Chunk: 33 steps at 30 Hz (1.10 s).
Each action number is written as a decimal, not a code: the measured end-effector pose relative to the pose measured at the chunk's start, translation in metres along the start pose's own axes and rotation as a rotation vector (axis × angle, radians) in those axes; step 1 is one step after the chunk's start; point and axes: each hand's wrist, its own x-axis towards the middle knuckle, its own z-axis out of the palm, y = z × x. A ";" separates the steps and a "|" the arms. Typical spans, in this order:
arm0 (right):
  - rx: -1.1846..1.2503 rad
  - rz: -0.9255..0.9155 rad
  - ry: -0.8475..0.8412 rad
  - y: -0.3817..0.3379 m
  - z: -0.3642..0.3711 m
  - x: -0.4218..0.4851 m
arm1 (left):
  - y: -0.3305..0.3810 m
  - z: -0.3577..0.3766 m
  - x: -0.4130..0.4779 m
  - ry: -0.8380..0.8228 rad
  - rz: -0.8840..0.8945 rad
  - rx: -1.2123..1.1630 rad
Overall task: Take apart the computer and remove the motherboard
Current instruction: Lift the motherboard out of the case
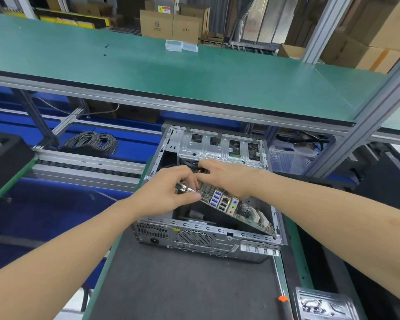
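The motherboard [238,210] sits tilted in the case [208,239], under both hands [169,192].

Grey work mat [183,285] bearing a computer case [206,236]
The case is laid on its side at the mat's far end. Two clear plastic boxes [181,46] are set on the green shelf [125,65] above.

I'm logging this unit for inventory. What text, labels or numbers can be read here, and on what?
No text is legible.
Cardboard box: round logo and print, too blurred.
Warning label behind the boxes: too small.
Yellow sticker on the computer case: too small.
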 end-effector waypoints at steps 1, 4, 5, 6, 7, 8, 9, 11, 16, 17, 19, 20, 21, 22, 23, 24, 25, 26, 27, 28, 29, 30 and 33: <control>0.005 -0.001 0.002 0.000 -0.004 -0.002 | 0.000 -0.001 0.000 0.023 0.001 -0.039; -0.003 -0.004 0.002 -0.004 -0.015 -0.010 | 0.005 -0.007 -0.002 0.019 0.011 -0.210; -0.007 -0.010 -0.002 -0.007 -0.016 -0.013 | 0.005 -0.010 -0.003 0.026 0.004 -0.310; -0.012 -0.017 -0.006 -0.010 -0.017 -0.016 | 0.005 -0.013 -0.003 0.078 -0.030 -0.421; -0.019 -0.022 -0.008 -0.015 -0.017 -0.018 | 0.003 -0.017 -0.002 0.175 -0.090 -0.500; -0.028 -0.025 -0.008 -0.018 -0.017 -0.020 | 0.001 -0.020 -0.001 0.295 -0.163 -0.492; -0.036 -0.021 -0.006 -0.022 -0.016 -0.022 | -0.002 -0.022 0.001 0.408 -0.245 -0.388; -0.052 -0.005 0.009 -0.027 -0.015 -0.024 | -0.009 -0.024 0.005 0.479 -0.388 -0.095; -0.079 0.014 0.048 -0.038 -0.014 -0.026 | -0.014 -0.022 0.011 0.112 -0.288 0.184; -0.084 0.020 0.048 -0.039 -0.014 -0.026 | -0.014 -0.019 0.013 0.053 -0.234 0.272; -0.093 0.039 0.047 -0.040 -0.013 -0.028 | -0.015 -0.014 0.019 -0.016 -0.162 0.465; -0.090 0.050 0.049 -0.040 -0.012 -0.029 | -0.014 -0.013 0.023 -0.027 -0.141 0.493; -0.076 0.062 0.051 -0.039 -0.012 -0.029 | -0.013 -0.013 0.025 -0.021 -0.124 0.471; -0.051 0.073 0.056 -0.038 -0.012 -0.031 | -0.012 -0.014 0.028 0.002 -0.106 0.406; -0.025 0.085 0.063 -0.037 -0.012 -0.032 | -0.012 -0.016 0.030 0.048 -0.095 0.322; 0.000 0.098 0.069 -0.036 -0.013 -0.032 | -0.014 -0.018 0.031 0.113 -0.098 0.250; 0.018 0.107 0.072 -0.037 -0.014 -0.032 | -0.016 -0.019 0.032 0.168 -0.119 0.192; 0.026 0.107 0.070 -0.039 -0.015 -0.033 | -0.018 -0.018 0.032 0.195 -0.153 0.150; 0.022 0.097 0.066 -0.041 -0.017 -0.033 | -0.020 -0.016 0.033 0.190 -0.191 0.113; 0.006 0.083 0.062 -0.044 -0.018 -0.033 | -0.022 -0.013 0.033 0.170 -0.232 0.080; -0.013 0.071 0.057 -0.046 -0.018 -0.034 | -0.024 -0.008 0.034 0.159 -0.271 0.061; -0.029 0.066 0.053 -0.048 -0.020 -0.035 | -0.026 -0.004 0.035 0.171 -0.303 0.052; -0.063 0.060 0.058 -0.054 -0.025 -0.038 | -0.028 0.002 0.036 0.283 -0.371 0.003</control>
